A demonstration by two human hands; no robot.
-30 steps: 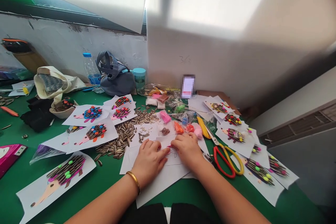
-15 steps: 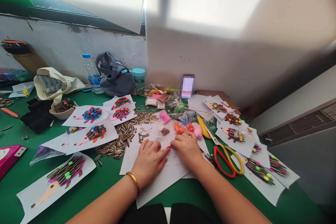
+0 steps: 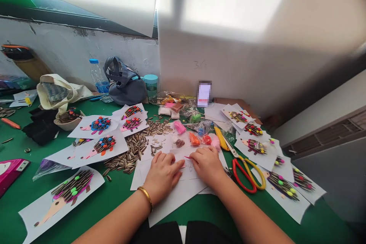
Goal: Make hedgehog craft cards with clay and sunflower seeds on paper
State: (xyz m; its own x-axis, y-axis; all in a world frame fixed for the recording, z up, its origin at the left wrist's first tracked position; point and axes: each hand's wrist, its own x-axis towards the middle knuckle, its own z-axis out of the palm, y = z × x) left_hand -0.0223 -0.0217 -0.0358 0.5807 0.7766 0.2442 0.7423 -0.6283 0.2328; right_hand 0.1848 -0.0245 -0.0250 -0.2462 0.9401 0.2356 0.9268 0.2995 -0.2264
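Note:
A sheet of white paper [image 3: 174, 200] lies in front of me, with a small line drawing [image 3: 189, 165] visible between my hands. My left hand [image 3: 163, 171] rests flat on the sheet, fingers stretched out and holding nothing; a gold bangle circles that wrist. A thin pink strip [image 3: 187, 157], looking like modelling clay, lies along the top of the drawing. The bent, closed fingers of my right hand [image 3: 208, 164] are at its right end, and their tips are partly hidden. Bags of orange clay [image 3: 194, 139] and brown clay [image 3: 180, 143] sit just beyond.
Scissors [image 3: 248, 175] and a yellow cutter [image 3: 221, 139] lie right of my right hand. Striped sunflower seeds [image 3: 130, 154] are heaped at left. Hedgehog pictures [image 3: 70, 194] flank both sides. A phone [image 3: 204, 94], a cup [image 3: 151, 85] and a bag [image 3: 126, 87] stand behind.
My right hand has shifted slightly right along the pink strip, uncovering more of the drawing. The left hand stays in place.

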